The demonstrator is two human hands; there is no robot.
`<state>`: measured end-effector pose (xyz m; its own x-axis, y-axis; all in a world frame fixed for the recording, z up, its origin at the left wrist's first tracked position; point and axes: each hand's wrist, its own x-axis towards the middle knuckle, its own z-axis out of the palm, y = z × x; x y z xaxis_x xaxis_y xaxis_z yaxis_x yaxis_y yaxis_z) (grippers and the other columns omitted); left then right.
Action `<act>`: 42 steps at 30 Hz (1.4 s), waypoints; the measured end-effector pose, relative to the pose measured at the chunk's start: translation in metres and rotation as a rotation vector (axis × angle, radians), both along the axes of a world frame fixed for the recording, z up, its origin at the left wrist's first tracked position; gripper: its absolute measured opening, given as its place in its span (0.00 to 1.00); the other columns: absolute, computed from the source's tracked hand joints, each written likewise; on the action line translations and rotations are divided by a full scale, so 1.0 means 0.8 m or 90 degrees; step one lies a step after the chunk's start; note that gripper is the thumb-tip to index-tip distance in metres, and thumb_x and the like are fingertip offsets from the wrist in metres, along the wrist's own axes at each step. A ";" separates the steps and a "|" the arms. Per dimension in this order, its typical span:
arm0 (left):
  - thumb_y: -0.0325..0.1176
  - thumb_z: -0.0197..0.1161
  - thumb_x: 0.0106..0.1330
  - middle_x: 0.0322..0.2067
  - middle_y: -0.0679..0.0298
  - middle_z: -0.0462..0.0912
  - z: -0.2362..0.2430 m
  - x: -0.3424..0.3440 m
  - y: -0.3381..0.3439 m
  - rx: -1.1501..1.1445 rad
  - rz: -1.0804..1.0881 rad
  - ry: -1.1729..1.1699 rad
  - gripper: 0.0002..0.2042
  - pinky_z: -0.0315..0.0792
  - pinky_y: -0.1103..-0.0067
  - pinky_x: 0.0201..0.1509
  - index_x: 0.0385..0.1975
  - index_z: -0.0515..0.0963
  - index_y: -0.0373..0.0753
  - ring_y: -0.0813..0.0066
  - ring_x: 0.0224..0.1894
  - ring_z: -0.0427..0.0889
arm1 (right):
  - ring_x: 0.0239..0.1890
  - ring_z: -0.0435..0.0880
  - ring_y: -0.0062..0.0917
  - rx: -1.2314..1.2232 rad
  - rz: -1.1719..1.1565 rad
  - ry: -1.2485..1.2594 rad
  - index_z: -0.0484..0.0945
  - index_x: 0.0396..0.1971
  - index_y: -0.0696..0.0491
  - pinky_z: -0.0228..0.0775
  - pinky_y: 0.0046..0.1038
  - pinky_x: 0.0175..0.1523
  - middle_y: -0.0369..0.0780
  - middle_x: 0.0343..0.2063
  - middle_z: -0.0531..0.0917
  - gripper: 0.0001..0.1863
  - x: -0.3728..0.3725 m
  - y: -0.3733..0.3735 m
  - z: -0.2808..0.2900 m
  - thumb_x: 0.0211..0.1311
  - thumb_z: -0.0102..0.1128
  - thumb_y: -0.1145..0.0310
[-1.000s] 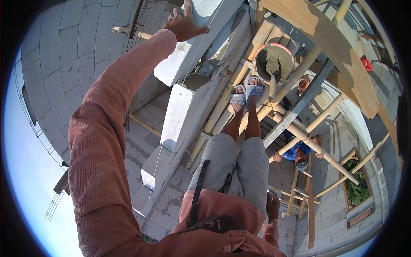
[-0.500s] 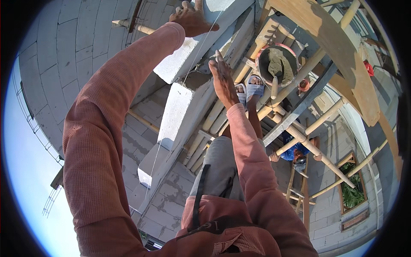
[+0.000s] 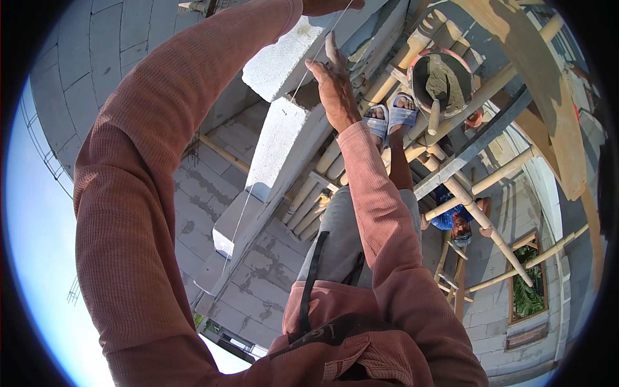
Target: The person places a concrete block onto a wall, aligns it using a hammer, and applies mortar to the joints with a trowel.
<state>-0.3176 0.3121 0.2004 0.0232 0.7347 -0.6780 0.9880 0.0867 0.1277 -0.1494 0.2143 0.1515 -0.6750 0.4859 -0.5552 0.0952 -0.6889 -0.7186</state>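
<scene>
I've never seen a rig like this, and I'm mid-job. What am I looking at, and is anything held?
There's no machine: these are a person's bare hands, seen by a fisheye camera on their head, looking down, so straight edges bend. The left hand, near a pale rectangular masonry block, is mostly cut off by the top edge, so its grip can't be judged. The right hand is open, apparently holding nothing. A thin pale string passes the blocks. By the sandalled feet, a round dark bucket with a reddish rim holds grey wet mortar.
</scene>
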 end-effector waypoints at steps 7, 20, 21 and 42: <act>0.52 0.43 0.75 0.42 0.44 0.83 -0.005 0.016 0.002 0.028 0.100 -0.129 0.25 0.74 0.58 0.48 0.52 0.75 0.35 0.49 0.42 0.83 | 0.70 0.58 0.41 0.063 -0.055 -0.036 0.47 0.75 0.49 0.53 0.41 0.72 0.51 0.69 0.51 0.40 0.012 -0.009 -0.014 0.68 0.49 0.54; 0.46 0.44 0.74 0.55 0.50 0.78 -0.068 0.020 -0.014 0.137 -0.062 -0.089 0.21 0.65 0.60 0.67 0.56 0.75 0.42 0.50 0.60 0.74 | 0.69 0.53 0.38 0.129 -0.049 -0.039 0.62 0.67 0.60 0.63 0.33 0.66 0.50 0.71 0.55 0.28 0.046 -0.006 -0.047 0.69 0.47 0.65; 0.46 0.43 0.74 0.55 0.50 0.78 -0.074 0.018 -0.014 0.113 -0.069 -0.071 0.21 0.65 0.59 0.67 0.56 0.75 0.42 0.50 0.60 0.74 | 0.69 0.53 0.38 0.127 -0.050 -0.035 0.63 0.67 0.59 0.63 0.34 0.66 0.50 0.71 0.55 0.28 0.044 -0.007 -0.050 0.69 0.47 0.65; 0.42 0.45 0.73 0.47 0.48 0.81 -0.081 0.010 -0.013 0.052 -0.161 -0.020 0.19 0.74 0.58 0.55 0.58 0.72 0.42 0.50 0.48 0.82 | 0.66 0.62 0.40 -0.064 -0.141 -0.046 0.64 0.67 0.56 0.73 0.36 0.59 0.56 0.69 0.54 0.26 0.027 -0.009 -0.040 0.70 0.46 0.70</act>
